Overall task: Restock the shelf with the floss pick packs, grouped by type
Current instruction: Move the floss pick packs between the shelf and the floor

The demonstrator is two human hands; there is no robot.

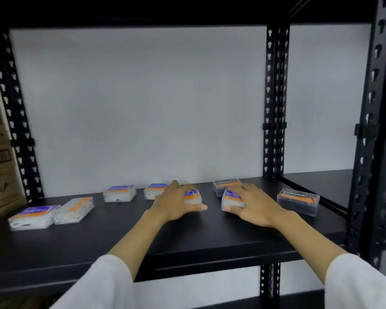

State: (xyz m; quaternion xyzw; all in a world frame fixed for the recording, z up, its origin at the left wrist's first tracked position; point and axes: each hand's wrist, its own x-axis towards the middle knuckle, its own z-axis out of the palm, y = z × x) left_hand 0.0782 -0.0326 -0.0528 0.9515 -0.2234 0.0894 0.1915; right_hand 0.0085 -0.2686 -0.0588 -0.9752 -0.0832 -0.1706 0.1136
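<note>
**Both hands on packs, mid-shelf**

Left hand lies over a pack, fingers curled round it, thumb at its near edge. Right hand grips the Smooth pack the same way. Charcoal packs lie right of the right grip, one touching behind it; Round packs left, nearer the left hand. Likely next: slide each sideways along the shelf.

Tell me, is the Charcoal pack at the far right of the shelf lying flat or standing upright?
Lying flat. The Charcoal pack rests on the shelf with its broad labelled face turned up.
</note>
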